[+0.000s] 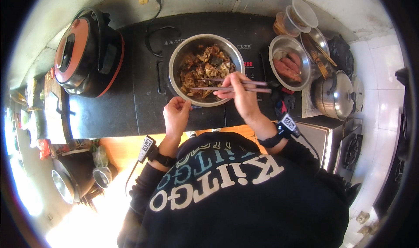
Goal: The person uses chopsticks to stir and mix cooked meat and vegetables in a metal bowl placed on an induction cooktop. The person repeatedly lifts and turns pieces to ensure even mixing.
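Note:
A steel bowl (180, 58) full of brown, chopped cooked food (205, 67) sits on a black induction cooktop (253, 43). My right hand (241, 95) is shut on a pair of chopsticks (257, 87) whose tips reach left into the food. My left hand (176, 115) rests against the bowl's near rim, fingers curled on its edge. Both wrists carry black bands with small tagged devices.
A red and black rice cooker (87, 51) stands at the left on the dark counter (109, 112). To the right are a steel bowl of sausages (288, 67), a lidded steel pot (336, 95), plastic tubs (297, 16) and a gas burner (351, 152). Pots (72, 178) sit on the floor, lower left.

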Demonstrator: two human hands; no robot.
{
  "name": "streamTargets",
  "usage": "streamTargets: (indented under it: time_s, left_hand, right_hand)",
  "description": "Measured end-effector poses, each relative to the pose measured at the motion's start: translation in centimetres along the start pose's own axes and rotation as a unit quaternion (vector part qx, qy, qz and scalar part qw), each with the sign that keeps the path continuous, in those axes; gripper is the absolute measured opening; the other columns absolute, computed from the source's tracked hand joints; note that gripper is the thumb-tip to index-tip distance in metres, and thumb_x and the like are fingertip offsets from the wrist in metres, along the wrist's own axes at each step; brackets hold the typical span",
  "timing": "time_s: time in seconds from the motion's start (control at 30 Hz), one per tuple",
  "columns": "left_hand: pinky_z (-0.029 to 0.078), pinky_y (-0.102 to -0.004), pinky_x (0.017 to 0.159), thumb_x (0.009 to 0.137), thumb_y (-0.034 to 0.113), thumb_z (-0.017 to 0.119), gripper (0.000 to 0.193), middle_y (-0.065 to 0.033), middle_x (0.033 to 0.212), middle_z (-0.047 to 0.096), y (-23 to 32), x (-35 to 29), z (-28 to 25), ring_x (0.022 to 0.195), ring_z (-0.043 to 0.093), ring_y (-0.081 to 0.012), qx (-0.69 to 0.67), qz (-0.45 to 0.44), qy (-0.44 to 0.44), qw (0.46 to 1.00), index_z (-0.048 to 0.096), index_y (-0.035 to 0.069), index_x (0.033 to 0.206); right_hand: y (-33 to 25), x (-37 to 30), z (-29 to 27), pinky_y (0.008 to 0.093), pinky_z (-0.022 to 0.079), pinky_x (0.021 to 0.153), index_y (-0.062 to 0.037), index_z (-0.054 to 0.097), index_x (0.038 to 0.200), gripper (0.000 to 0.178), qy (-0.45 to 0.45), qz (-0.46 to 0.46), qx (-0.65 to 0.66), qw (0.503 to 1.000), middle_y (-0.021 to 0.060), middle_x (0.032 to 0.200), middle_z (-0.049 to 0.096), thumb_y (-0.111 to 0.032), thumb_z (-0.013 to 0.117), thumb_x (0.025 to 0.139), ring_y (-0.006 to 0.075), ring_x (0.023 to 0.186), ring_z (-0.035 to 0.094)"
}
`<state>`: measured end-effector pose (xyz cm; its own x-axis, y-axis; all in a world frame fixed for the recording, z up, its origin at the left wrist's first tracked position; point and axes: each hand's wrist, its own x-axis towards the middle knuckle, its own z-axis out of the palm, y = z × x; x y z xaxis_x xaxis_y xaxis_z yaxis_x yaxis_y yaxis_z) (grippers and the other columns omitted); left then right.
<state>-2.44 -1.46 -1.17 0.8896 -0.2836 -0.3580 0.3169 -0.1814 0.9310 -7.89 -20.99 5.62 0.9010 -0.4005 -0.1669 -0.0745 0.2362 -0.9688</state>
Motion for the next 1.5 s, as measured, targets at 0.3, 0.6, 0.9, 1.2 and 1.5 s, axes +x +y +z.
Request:
streamTargets:
  time_s: [0.3, 0.6, 0.9, 1.2, 1.5]
  left_hand:
    - [0.035, -0.0174, 0.046, 0.089, 0.013, 0.065, 0.015, -0.0029, 0.067, 0.061, -0.7, 0.3, 0.0, 0.051, 0.047, -0.0039, 0.001, 0.026, 0.004, 1.000, 0.059, 0.000, 0.087]
    - [0.035, -0.0177, 0.046, 0.089, 0.013, 0.065, 0.015, -0.0030, 0.067, 0.061, -0.8, 0.4, -0.1, 0.051, 0.047, -0.0037, 0.005, 0.025, 0.001, 1.000, 0.060, -0.001, 0.087]
    - [0.035, -0.0179, 0.047, 0.088, 0.013, 0.066, 0.015, -0.0026, 0.067, 0.062, -0.7, 0.3, -0.1, 0.052, 0.048, -0.0038, 0.019, 0.026, 0.004, 0.999, 0.061, -0.001, 0.088]
    - [0.036, -0.0178, 0.048, 0.088, 0.014, 0.066, 0.015, -0.0019, 0.066, 0.062, -0.5, 0.2, -0.1, 0.053, 0.049, -0.0036, 0.031, 0.016, 0.009, 0.999, 0.061, 0.000, 0.086]
    - [0.045, -0.0217, 0.055, 0.083, 0.013, 0.070, 0.016, -0.0047, 0.065, 0.066, -0.2, 0.3, -0.3, 0.059, 0.060, -0.0061, 0.038, 0.021, 0.019, 0.999, 0.064, -0.002, 0.084]
  right_hand:
    - [2.5, -0.2, -0.2, 0.0290, 0.060, 0.068, 0.0051, 0.056, 0.093, 0.038, 0.087, -0.036, 0.046, 0.994, 0.0163, 0.089, 0.063, -0.028, 0.040, 0.103, 0.0280, 0.078, 0.070]
    - [2.5, 0.1, -0.4, 0.0300, 0.061, 0.066, 0.0006, 0.055, 0.090, 0.038, 0.131, 0.090, 0.135, 0.978, 0.0166, 0.086, 0.064, -0.033, 0.041, 0.102, 0.0313, 0.080, 0.070]
    - [0.1, -1.2, -1.0, 0.0235, 0.059, 0.061, -0.0007, 0.052, 0.086, 0.033, 0.039, -0.077, -0.015, 0.996, 0.0104, 0.077, 0.061, -0.026, 0.040, 0.103, 0.0231, 0.070, 0.070]
    - [2.6, 0.5, 0.0, 0.0239, 0.059, 0.060, 0.0027, 0.054, 0.088, 0.034, 0.073, 0.020, 0.038, 0.996, 0.0096, 0.080, 0.059, -0.027, 0.044, 0.102, 0.0251, 0.071, 0.070]
    - [1.2, 0.2, 0.1, 0.0206, 0.056, 0.060, 0.0006, 0.053, 0.090, 0.028, 0.017, -0.106, -0.058, 0.992, 0.0062, 0.080, 0.059, -0.022, 0.042, 0.102, 0.0164, 0.068, 0.069]
